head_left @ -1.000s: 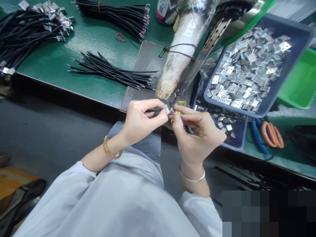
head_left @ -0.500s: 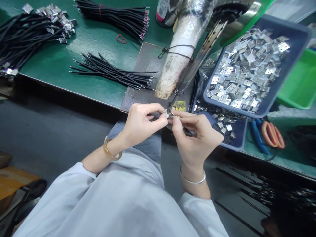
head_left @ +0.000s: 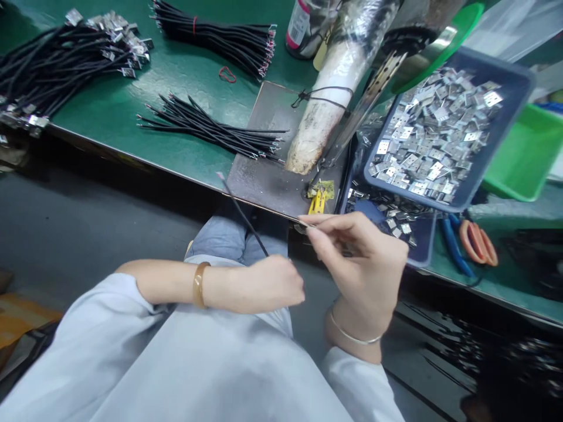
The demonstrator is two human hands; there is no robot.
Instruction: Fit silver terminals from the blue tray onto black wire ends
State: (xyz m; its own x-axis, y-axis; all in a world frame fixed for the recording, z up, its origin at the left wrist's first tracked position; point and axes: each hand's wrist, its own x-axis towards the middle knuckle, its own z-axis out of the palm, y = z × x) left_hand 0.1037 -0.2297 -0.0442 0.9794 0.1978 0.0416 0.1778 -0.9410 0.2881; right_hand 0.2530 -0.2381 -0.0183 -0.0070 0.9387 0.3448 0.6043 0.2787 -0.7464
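My left hand (head_left: 266, 284) is closed in a fist in front of my apron, its back towards me. A single black cable (head_left: 246, 221) comes out of it, slanting up and left to a bare end near the bench edge. My right hand (head_left: 363, 264) is at the bench's front edge, thumb and forefinger pinched together on something thin that I cannot make out. Just beyond those fingertips lies a small yellow piece (head_left: 317, 202) on the dark work plate (head_left: 264, 181). Several loose black cables (head_left: 215, 129) with stripped ends lie partly on that plate.
A blue tray (head_left: 466, 202) of metal connector shells overlaps a lower tray (head_left: 424, 255) of small parts. Orange-and-blue-handled pliers (head_left: 477, 243) lie to the right. A wrapped white tube (head_left: 314, 135) slants down over the plate. Cable bundles (head_left: 215, 41) and a bottle (head_left: 301, 29) stand farther back.
My left hand has moved down towards my body with the cable, away from my right hand, and turned over. The right hand has shifted slightly down, still pinched. The view has shifted a little.
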